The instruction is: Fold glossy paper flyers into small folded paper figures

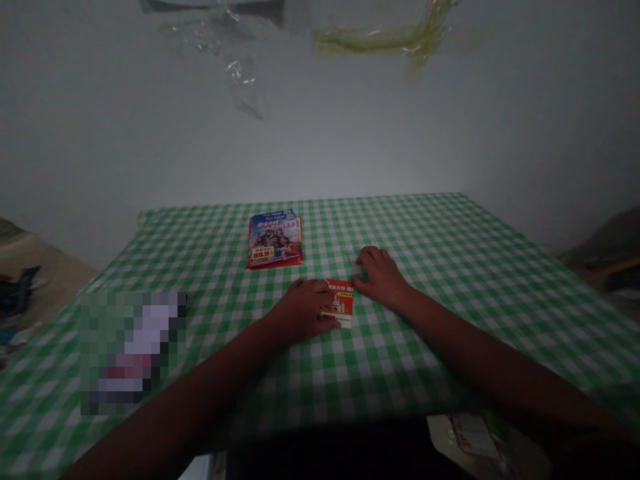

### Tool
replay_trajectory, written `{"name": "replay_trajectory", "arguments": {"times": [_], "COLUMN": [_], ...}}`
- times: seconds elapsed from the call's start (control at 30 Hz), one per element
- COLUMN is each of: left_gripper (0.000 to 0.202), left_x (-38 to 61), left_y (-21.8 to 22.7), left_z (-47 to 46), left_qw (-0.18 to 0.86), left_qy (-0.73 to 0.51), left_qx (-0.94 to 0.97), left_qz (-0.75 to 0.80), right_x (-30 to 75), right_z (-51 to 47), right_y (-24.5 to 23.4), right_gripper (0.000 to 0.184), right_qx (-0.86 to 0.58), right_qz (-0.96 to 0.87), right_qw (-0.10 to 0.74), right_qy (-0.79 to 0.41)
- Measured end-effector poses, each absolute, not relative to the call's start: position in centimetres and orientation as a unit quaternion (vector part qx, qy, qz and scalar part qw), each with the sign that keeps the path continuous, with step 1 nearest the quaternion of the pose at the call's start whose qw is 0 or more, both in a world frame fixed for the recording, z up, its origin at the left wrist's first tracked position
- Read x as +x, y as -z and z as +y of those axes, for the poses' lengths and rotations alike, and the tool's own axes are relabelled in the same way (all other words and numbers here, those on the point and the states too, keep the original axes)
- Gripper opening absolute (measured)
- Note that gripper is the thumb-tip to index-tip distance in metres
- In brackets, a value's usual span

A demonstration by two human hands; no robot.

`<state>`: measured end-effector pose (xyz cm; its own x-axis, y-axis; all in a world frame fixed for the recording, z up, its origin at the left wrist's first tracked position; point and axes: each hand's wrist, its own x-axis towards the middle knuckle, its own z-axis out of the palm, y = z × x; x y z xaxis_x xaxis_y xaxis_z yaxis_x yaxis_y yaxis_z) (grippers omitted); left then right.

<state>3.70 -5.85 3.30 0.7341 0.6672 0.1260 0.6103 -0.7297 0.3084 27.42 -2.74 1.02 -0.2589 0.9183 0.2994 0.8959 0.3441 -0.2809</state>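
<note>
A small folded red leaflet [341,302] lies on the green-and-white checked tablecloth [450,267] in the middle of the table. My left hand [303,310] rests flat on the leaflet's left part, fingers stretched over it. My right hand [381,275] presses down at the leaflet's upper right corner with the fingers curled. Beyond the hands, a small stack of colourful flyers [275,239] with a blue top sheet and red edges lies flat on the cloth.
A blurred-out patch [131,350] covers something on the left of the table. A grey wall stands behind the table, with clear plastic and yellowish tape [390,37] stuck high on it. Papers [475,437] sit below the table's near edge at the right.
</note>
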Motion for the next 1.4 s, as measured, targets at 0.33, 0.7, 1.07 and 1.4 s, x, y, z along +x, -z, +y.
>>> {"name": "replay_trajectory", "arguments": {"times": [0.33, 0.7, 1.07, 1.4], "left_gripper": [0.035, 0.037, 0.041, 0.042], "left_x": [3.8, 4.2, 4.2, 4.3], "left_y": [-3.2, -3.2, -3.3, -3.4], "left_z": [-6.3, -6.6, -6.6, -6.9], "left_qw": [0.121, 0.100, 0.102, 0.130], "left_qy": [-0.121, -0.114, -0.108, -0.090], "left_qx": [0.912, 0.913, 0.911, 0.900], "left_qz": [0.372, 0.380, 0.384, 0.405], "right_x": [27.5, 27.7, 27.1, 26.5], "right_z": [-5.2, -3.5, -6.6, -7.7], "right_y": [-1.7, -1.4, -2.3, -3.0], "right_gripper": [0.041, 0.031, 0.058, 0.060], "right_qx": [-0.405, -0.468, -0.399, -0.337], "right_qz": [-0.894, -0.861, -0.900, -0.920], "right_qw": [0.188, 0.191, 0.162, 0.176], "right_qy": [-0.045, -0.055, -0.067, -0.096]}}
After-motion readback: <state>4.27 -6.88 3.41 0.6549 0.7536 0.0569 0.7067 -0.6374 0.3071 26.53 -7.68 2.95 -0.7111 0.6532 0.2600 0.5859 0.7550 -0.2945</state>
